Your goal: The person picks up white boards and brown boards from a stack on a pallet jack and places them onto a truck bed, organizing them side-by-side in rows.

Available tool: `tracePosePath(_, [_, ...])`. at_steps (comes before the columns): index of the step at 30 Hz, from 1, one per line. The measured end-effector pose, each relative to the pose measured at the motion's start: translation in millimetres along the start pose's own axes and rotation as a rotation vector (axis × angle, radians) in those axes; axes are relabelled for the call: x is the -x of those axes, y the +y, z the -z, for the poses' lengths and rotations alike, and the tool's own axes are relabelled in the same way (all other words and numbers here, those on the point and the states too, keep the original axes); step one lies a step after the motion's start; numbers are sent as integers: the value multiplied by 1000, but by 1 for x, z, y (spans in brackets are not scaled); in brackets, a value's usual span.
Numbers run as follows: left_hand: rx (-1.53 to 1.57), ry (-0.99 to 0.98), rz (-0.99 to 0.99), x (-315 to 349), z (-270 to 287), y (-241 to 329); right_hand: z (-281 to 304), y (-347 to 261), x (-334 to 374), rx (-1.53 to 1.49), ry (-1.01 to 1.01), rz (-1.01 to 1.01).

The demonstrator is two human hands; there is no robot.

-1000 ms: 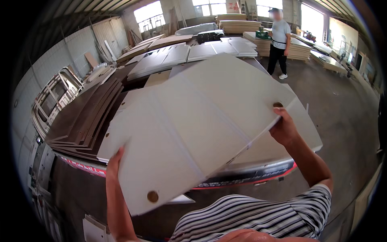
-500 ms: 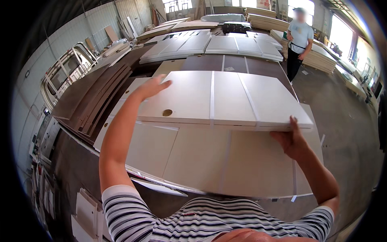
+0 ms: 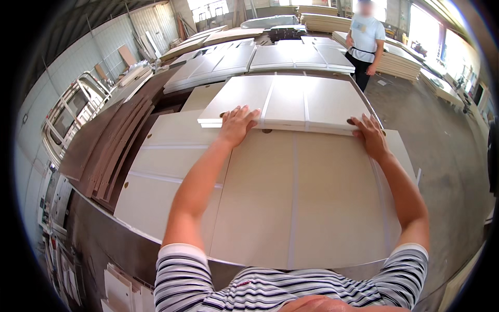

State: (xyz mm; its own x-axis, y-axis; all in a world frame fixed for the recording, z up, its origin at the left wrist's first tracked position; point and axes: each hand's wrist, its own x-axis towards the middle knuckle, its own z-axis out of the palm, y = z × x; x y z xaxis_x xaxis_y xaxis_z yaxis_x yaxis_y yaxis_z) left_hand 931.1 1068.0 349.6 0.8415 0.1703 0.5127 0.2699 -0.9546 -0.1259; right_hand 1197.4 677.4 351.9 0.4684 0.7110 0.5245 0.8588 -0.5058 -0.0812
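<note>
A flat bundle of white panels (image 3: 283,99), bound with two pale straps, lies on top of a layer of larger strapped panels (image 3: 260,197). My left hand (image 3: 238,126) rests on the bundle's near edge toward its left end, fingers laid over the top face. At the right end of that same edge is my right hand (image 3: 371,136), its fingers spread on the top and its palm at the side. Dark round marks show on the panels beside both hands. The undersides of my palms are hidden.
Brown boards (image 3: 112,148) lie stacked at the left. Farther off are more strapped white bundles (image 3: 301,56). A person in a light shirt (image 3: 366,39) stands at the far right, near a pile of boards (image 3: 397,65). Concrete floor (image 3: 447,156) runs along the right.
The white bundle has moved away from me and now lies on the stack. My left hand has shifted from its far left corner to the near edge; my right hand has moved farther forward.
</note>
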Motion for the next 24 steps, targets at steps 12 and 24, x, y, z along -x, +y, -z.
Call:
tracePosePath(12, [99,-18,-10,-76,-75,-91,-51,38,-76,15,-158,-308])
tracePosePath(24, [52,-61,301,-73,-76,-67,-65,70,-91,258,-219,-306])
